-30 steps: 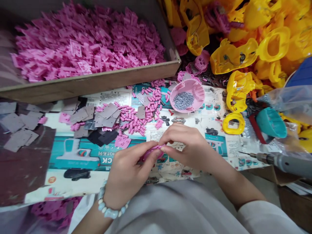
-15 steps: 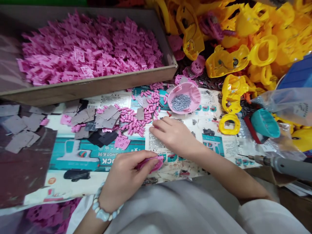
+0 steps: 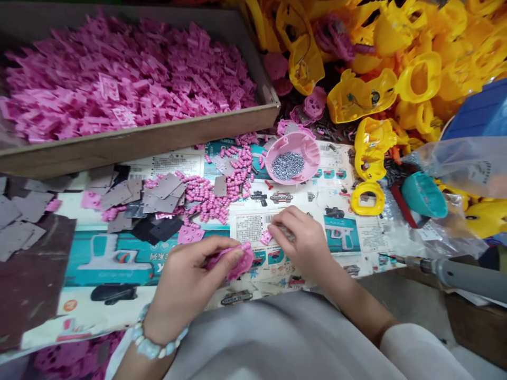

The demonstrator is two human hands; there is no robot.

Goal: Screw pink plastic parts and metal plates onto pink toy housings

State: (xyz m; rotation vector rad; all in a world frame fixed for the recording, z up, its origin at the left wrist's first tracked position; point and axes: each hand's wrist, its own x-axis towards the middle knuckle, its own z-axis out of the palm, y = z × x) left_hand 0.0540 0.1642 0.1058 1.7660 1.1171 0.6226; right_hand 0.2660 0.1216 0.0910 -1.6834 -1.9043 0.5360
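My left hand (image 3: 198,279) pinches a rounded pink plastic part (image 3: 240,262) between thumb and fingers, above the printed sheet. To its right, my right hand (image 3: 303,240) has its fingertips closed on a small pink knobbed piece (image 3: 266,237); the fingers partly cover it. Beyond the hands lies a heap of similar pink knobbed pieces (image 3: 206,198). A pink bowl-shaped shell (image 3: 312,153) full of small metal screws (image 3: 288,165) stands past my right hand. One flat pink plate (image 3: 190,235) rests just beyond my left hand.
A cardboard box (image 3: 222,122) of pink parts (image 3: 130,79) fills the back left. Grey plates (image 3: 164,192) lie left of the heap. Yellow shells (image 3: 360,97) pile up at the right, near a teal cup (image 3: 425,195). An electric screwdriver (image 3: 459,272) juts in from the right.
My right hand has drawn back from the edge of the heap, toward me and rightward, with a small pink piece now at its fingertips. My left hand still holds the pink part. The view has shifted slightly.
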